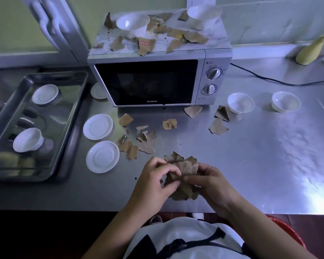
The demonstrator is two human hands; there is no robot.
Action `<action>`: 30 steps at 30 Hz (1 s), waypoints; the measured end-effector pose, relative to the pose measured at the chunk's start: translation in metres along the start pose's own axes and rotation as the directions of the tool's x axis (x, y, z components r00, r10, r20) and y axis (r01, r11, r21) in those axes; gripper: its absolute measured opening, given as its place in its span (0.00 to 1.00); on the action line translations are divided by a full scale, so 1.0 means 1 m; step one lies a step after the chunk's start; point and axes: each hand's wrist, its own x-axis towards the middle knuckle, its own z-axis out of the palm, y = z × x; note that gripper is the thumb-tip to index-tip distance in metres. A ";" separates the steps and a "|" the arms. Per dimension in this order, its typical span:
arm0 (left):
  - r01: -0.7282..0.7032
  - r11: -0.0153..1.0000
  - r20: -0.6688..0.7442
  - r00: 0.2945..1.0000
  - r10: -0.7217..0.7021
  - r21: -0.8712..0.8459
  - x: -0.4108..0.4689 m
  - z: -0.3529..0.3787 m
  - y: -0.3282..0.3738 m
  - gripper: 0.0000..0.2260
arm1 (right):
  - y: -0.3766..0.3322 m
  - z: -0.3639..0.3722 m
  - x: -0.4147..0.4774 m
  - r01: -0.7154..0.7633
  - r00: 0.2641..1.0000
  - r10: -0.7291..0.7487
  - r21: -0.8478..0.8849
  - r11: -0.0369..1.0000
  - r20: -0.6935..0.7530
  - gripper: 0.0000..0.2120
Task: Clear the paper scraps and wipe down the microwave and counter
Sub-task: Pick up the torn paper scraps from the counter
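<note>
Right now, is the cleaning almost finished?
Not yet. Both hands, left hand and right hand, hold a gathered bunch of scraps, so some paper is already collected. More loose scraps still lie on the counter, and many more cover the microwave top around two bowls. No cloth is in sight, so wiping has not visibly begun.

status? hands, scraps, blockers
Both hands, left and right, gripping a scrap wad over the counter. Loose scraps remain there and on the microwave. Bowls sit among the top scraps.
</note>
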 end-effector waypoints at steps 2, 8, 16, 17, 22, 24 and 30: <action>0.017 0.999 -0.075 0.997 -0.021 -0.051 0.004 0.009 0.005 0.20 | -0.001 -0.010 0.005 0.008 1.000 -0.007 0.012 1.000 -0.015 0.10; 0.421 0.701 0.084 0.883 -0.461 -0.575 0.027 0.030 0.020 0.30 | -0.012 -0.037 0.016 -0.016 0.999 0.014 0.036 0.999 0.051 0.15; 0.497 0.558 0.198 0.837 -0.510 -0.664 0.053 0.056 0.037 0.14 | -0.034 -0.077 0.033 -0.128 0.978 0.119 0.038 0.991 0.170 0.18; 0.504 0.556 0.195 0.831 -0.522 -0.660 0.055 0.059 0.038 0.14 | -0.038 -0.083 0.036 -0.140 0.969 0.130 0.030 0.990 0.208 0.19; 0.537 0.508 0.175 0.783 -0.597 -0.674 0.065 0.061 0.038 0.16 | -0.052 -0.132 0.086 -0.114 0.989 0.114 -0.014 0.993 0.090 0.11; 0.550 0.498 0.164 0.764 -0.623 -0.671 0.066 0.060 0.036 0.16 | -0.047 -0.161 0.119 -0.062 0.959 -0.032 -0.319 0.946 -0.281 0.05; 0.540 0.464 0.196 0.773 -0.603 -0.703 0.059 0.065 0.040 0.20 | -0.031 -0.211 0.196 -0.370 0.819 -0.215 -0.777 0.508 -0.531 0.32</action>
